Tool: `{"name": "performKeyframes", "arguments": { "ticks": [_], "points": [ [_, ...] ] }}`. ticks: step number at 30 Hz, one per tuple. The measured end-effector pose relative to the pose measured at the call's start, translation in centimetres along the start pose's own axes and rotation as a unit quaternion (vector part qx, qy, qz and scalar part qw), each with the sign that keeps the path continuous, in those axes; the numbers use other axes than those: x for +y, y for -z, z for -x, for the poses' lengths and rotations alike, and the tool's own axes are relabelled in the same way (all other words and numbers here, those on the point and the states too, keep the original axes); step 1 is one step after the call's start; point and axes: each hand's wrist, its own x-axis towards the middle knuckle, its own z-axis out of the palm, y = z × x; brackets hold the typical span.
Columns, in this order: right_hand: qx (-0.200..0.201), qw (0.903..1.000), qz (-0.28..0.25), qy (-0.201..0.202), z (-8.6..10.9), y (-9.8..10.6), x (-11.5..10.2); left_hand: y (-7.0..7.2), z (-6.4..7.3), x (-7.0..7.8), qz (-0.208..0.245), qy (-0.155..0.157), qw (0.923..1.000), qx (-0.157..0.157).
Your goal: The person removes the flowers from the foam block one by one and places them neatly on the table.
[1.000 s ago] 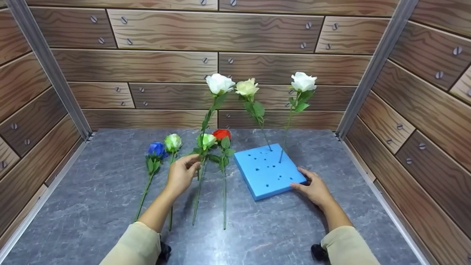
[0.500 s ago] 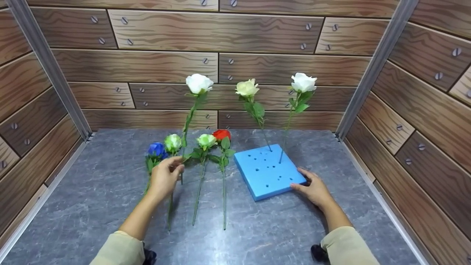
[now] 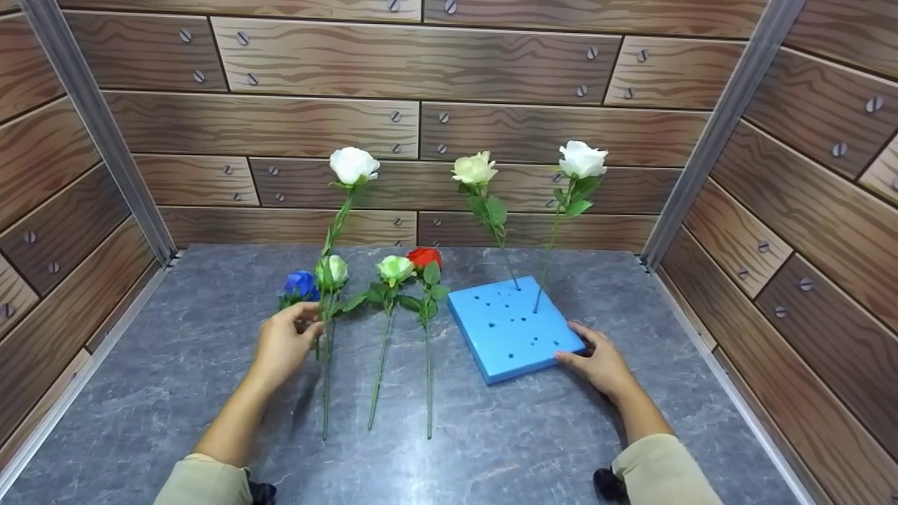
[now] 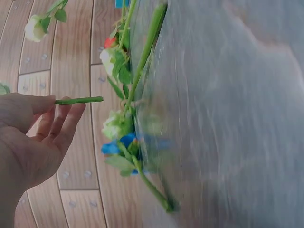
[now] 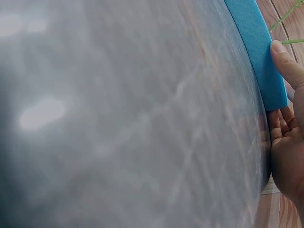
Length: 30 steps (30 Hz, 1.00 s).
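Note:
My left hand (image 3: 284, 344) pinches the green stem (image 4: 80, 100) of a white artificial rose (image 3: 354, 166) between thumb and fingers. The rose stands upright above the table, and its stem's lower end pokes out past my thumb in the left wrist view. My right hand (image 3: 600, 361) grips the near right corner of a blue foam block (image 3: 484, 340), thumb along its edge (image 5: 280, 88). Several holes dot the block's top. Two roses are stuck upright in it: a cream one (image 3: 475, 169) and a white one (image 3: 582, 160).
Lying left of the block are a red rose (image 3: 424, 257), a green-white rose (image 3: 396, 268), another green-white rose (image 3: 332, 271) and a blue rose (image 3: 300, 284), stems toward me. Wood-patterned walls (image 3: 421, 63) enclose the grey marbled table (image 3: 505, 449).
My left hand has moved left with the white rose, away from the block and over toward the blue rose. The right hand and the block have stayed in place.

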Motion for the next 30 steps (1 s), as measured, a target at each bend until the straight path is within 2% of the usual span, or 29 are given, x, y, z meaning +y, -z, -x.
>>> {"name": "performKeyframes", "arguments": {
  "ticks": [5,10,19,22,26,30],
  "points": [
    [0.0,1.0,0.0,-0.002,0.0,0.1,0.1,1.0,0.4,-0.3,-0.024,0.016,0.9995,-0.015],
    [0.0,1.0,-0.004,-0.003,-0.1,0.1,0.2,1.7,0.6,-0.6,-0.015,0.032,0.9989,-0.032],
    [0.002,1.0,-0.007,-0.002,-0.3,0.1,0.3,3.3,1.0,-1.3,-0.008,0.036,0.9968,-0.07],
    [0.001,1.0,-0.008,0.001,-0.3,0.1,0.3,3.8,1.1,-1.8,-0.01,0.036,0.9967,-0.071],
    [-0.002,1.0,-0.008,0.002,-0.2,0.1,0.2,4.5,1.1,-2.4,0.009,0.047,0.9961,-0.074],
    [-0.003,1.0,-0.008,0.0,-0.3,0.1,0.2,5.1,1.2,-2.9,0.032,0.062,0.9933,-0.091]
  ]
}}
